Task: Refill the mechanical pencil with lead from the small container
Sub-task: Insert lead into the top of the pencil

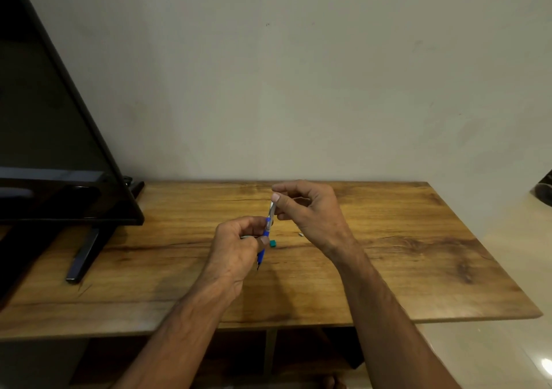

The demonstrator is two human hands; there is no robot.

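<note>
Both hands meet just below the middle of the frame, above the wooden bench (pixel 388 239). Left hand (pixel 236 252): its grip is pressed together around the blue mechanical pencil (pixel 265 233), thumb and fingers closed on the barrel, which stands nearly upright and leans a little to the right, its lower end poking out below the fist. Right hand (pixel 307 212): thumb and forefinger pinch a slim, pale, translucent piece (pixel 272 209) that sits in line with the top of the pencil; whether this is the lead container or the pencil's own upper part cannot be told, and no lead can be seen in it. The other fingers of the right hand are curled loosely.

On the bench just right of the left hand lies a small teal cap-like bit (pixel 272 243), and a little further right, near the right wrist, a tiny whitish bit (pixel 300 234); both rest apart from the hands. What they are is too small to tell.

At the left of the frame a dark flat screen (pixel 53 138) stands on the bench on its black feet, well apart from the hands. A plain pale wall (pixel 328 75) fills the upper frame.
</note>
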